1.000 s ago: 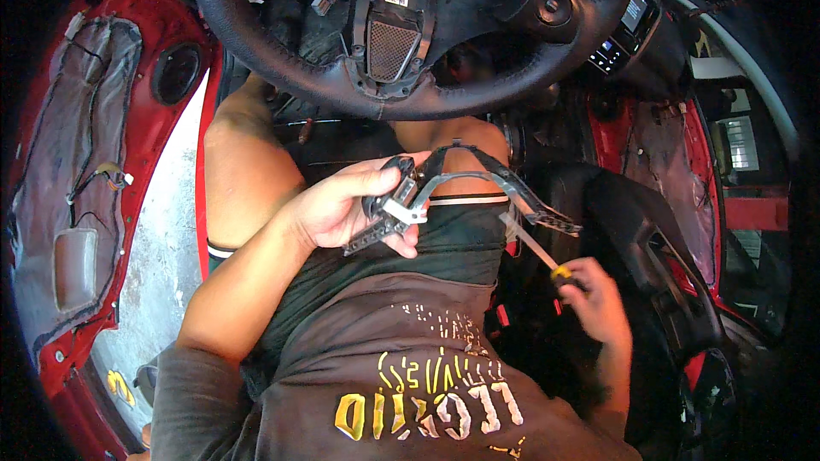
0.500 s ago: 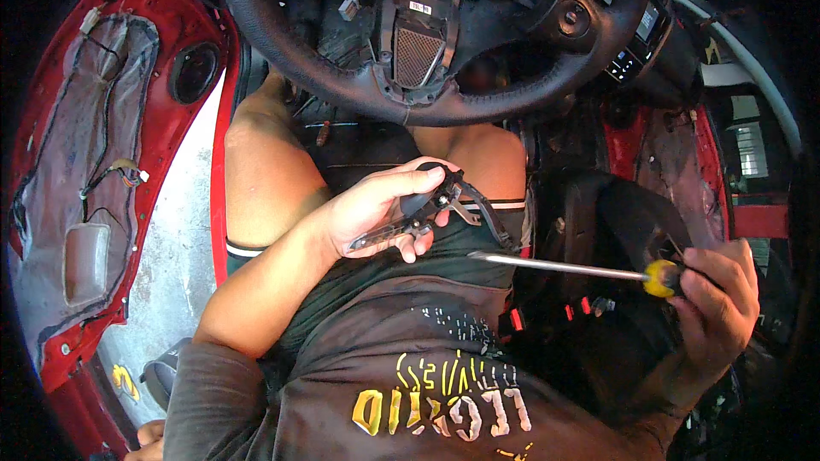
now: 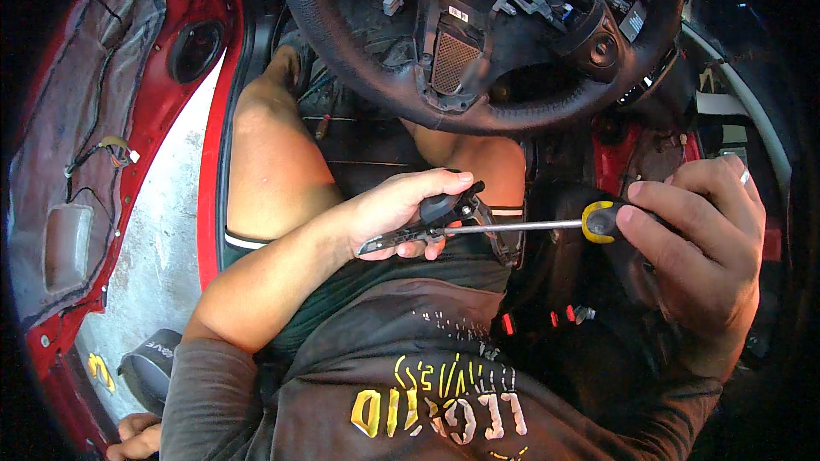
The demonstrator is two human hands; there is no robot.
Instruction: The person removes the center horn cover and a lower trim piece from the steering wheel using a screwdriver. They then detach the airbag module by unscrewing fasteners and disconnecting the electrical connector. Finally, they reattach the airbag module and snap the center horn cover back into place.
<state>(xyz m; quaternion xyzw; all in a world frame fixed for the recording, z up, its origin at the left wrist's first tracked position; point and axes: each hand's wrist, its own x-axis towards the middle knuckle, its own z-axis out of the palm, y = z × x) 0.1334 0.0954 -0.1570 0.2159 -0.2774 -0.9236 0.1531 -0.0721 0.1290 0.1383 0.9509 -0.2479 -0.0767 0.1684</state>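
Note:
My left hand (image 3: 401, 205) is closed around a black plastic trim piece (image 3: 453, 205), held over my lap, with a long curved arm of the piece hanging down at its right. On the right, my right hand (image 3: 692, 256) grips the yellow-and-black handle of a screwdriver (image 3: 602, 220). Its long metal shaft lies almost level, pointing left, and its tip meets the trim beside my left fingers; whether it sits in a screw is too small to tell.
Above my lap is a steering wheel (image 3: 487, 119) with its centre exposed. A red open door (image 3: 188, 26) stands at left, a dark seat (image 3: 581, 358) at right. Outside, a dark cap-like object (image 3: 149, 376) lies on the ground, near another person's hand or foot (image 3: 137, 435), unclear which.
The screwdriver has swung from pointing up-left to nearly level, its tip now at the trim. My right hand has risen and moved right; the trim has been turned in my left hand.

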